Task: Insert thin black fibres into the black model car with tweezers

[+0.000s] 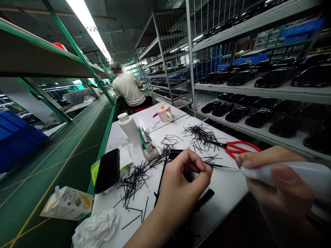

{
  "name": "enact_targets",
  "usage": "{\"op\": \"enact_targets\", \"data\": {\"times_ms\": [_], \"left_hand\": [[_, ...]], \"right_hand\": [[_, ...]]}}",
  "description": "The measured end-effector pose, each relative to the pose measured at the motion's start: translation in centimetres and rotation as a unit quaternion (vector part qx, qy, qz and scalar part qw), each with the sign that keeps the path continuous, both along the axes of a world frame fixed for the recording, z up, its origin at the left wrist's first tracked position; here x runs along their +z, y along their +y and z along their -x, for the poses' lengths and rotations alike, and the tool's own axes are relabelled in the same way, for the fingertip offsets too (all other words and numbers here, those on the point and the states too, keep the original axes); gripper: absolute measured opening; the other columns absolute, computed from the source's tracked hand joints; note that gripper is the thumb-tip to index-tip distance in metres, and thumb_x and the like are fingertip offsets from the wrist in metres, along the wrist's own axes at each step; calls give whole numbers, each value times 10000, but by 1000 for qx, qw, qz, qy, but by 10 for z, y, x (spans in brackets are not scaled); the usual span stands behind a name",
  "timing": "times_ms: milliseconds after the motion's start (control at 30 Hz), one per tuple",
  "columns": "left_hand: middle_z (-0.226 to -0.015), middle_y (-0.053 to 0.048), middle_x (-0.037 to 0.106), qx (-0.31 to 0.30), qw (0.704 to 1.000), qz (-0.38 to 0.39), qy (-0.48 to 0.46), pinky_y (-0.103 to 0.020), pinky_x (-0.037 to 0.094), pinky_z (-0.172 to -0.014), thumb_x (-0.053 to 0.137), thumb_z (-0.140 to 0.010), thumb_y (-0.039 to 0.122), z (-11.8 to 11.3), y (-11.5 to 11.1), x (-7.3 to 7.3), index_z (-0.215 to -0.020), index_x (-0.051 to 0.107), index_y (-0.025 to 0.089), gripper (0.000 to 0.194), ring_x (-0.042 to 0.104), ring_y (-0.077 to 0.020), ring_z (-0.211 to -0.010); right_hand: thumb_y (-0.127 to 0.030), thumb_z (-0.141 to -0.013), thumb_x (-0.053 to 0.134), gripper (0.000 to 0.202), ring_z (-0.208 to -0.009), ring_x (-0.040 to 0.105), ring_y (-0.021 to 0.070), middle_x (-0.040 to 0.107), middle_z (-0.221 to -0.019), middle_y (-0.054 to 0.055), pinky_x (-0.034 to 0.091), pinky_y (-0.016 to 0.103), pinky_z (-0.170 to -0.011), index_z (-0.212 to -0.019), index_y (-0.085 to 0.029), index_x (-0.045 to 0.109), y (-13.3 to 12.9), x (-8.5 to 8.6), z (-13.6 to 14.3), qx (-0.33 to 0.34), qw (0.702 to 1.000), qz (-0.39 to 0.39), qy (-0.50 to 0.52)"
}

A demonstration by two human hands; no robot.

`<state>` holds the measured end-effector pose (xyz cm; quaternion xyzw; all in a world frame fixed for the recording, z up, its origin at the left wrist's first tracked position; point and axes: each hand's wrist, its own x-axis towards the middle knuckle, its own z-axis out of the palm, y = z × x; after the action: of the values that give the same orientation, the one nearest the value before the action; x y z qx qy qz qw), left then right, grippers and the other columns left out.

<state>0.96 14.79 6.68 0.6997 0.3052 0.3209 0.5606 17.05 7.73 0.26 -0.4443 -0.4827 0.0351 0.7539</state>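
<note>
My left hand (184,181) is closed in a pinch, thumb against fingertips, on a thin black strip (216,165) that points right. Beneath that hand lies a glossy black model car (173,155), mostly covered by it. My right hand (279,186) grips a white squeeze bottle (297,172) on its side. The bottle's thin nozzle (234,169) points left at the strip's end; whether they touch I cannot tell. Loose black strips (136,181) are scattered left of the car, with another pile (199,132) beyond it. Red-handled scissors (241,147) lie near my right hand.
A phone (107,170), crumpled tissue (97,229) and drink carton (69,203) are at the left. Farther back stand a white bottle (128,127), a tape dispenser (148,146) and a lidded mug (164,113). Racks of black model cars (238,113) line the right; a person (129,88) sits ahead.
</note>
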Motion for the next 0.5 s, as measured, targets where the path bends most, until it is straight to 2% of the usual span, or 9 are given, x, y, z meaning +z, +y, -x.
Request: {"op": "enact_targets", "data": {"times_ms": [67,167,333,433,500], "left_hand": [[-711,19,619,0,1000,1,1,-211,431,-655,653,-785,155,0,0,0,-698,493,193,186,544,-101,-684],[-716,17,625,-2,1000,3,2,-211,429,-653,652,-784,154,1,0,-1,-702,493,193,183,546,-102,-685],[-713,21,612,0,1000,6,1,-211,423,-649,652,-787,158,1,0,-1,-703,493,193,184,532,-99,-678],[-720,17,620,-2,1000,7,4,-217,426,-655,649,-783,154,0,0,0,-705,489,194,182,537,-104,-683],[-719,15,622,-3,1000,5,4,-220,425,-657,647,-783,154,0,0,0,-707,487,195,181,536,-105,-684]], "right_hand": [[-395,-900,563,209,-529,535,199,623,-657,39,350,343,-429,-783,-294,703,0,1,1,-3,1000,-1,6],[-311,-902,570,160,-555,543,197,633,-693,36,362,340,-438,-827,-308,712,0,1,2,-1,1000,-22,-14],[-384,-918,547,191,-522,510,187,622,-697,34,349,344,-413,-831,-314,703,-1,-2,0,16,1000,12,-7],[-323,-893,581,137,-541,517,193,627,-721,44,355,348,-424,-861,-326,714,-2,-10,-6,15,1000,1,-20],[-291,-860,615,110,-575,535,204,633,-740,47,380,357,-451,-866,-337,715,-3,-13,-9,38,998,35,-23]]}}
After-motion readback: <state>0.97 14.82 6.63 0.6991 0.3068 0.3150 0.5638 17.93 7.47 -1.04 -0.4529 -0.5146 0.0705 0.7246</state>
